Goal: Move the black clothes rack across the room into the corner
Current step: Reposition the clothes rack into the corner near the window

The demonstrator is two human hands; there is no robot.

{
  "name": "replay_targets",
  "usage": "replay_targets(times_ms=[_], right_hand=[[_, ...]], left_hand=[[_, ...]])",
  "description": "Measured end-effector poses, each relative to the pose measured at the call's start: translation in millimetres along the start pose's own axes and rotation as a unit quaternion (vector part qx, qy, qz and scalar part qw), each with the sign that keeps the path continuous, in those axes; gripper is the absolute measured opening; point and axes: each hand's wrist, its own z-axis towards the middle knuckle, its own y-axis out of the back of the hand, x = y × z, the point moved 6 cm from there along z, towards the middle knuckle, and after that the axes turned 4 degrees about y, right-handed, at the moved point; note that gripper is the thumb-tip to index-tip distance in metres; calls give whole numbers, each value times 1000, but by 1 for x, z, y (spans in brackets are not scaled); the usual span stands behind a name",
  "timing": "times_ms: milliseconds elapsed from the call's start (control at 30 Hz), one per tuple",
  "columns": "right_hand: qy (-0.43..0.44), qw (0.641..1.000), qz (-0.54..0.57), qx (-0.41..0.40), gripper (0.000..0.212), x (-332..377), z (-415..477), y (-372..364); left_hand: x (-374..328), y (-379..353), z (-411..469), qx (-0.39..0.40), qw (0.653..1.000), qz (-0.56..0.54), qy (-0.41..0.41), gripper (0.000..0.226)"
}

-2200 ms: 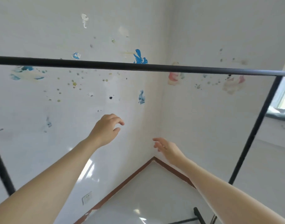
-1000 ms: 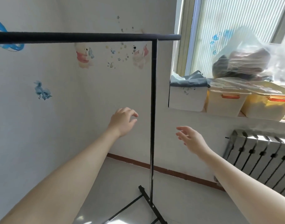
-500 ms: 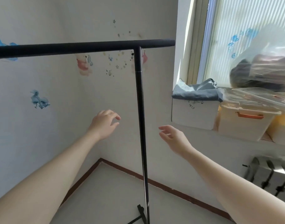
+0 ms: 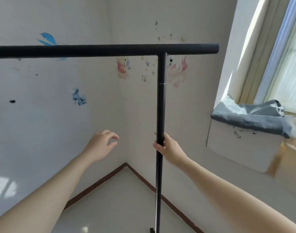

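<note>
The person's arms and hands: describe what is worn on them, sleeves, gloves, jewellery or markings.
Nothing is worn on either. The left hand and right hand are bare, with no gloves, and no rings show on the visible fingers. Both forearms are uncovered as far as the picture's lower edge, so no sleeve shows. The wrists carry no watch, bracelet or band, and no markings can be seen.

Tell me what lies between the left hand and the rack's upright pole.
Nothing. In the head view the left hand hangs open and apart from the upright pole, with only bare wall behind the gap. The right hand wraps the pole.
</note>
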Motion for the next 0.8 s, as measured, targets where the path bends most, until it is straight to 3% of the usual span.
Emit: replay_targets(times_ms=[167, 367, 500, 600, 733, 800], right_hand=[[70, 991, 57, 94, 41, -8, 18, 1], [142, 970, 111, 161, 38, -4, 23, 15], [174, 959, 158, 156, 27, 7, 29, 33], [191, 957, 172, 131, 38, 21, 28, 45], [211, 959, 168, 85, 41, 43, 34, 67], [210, 962, 150, 85, 39, 48, 37, 70]], left_hand=[[-1, 24, -25, -62, 993, 39, 93, 19], [-54, 41, -40, -118, 979, 65, 152, 21], [-110, 83, -42, -202, 966, 100, 124, 23], [-150, 119, -48, -266, 948, 139, 107, 26], [-202, 174, -41, -377, 897, 211, 92, 39], [-217, 192, -31, -393, 883, 239, 95, 49]])
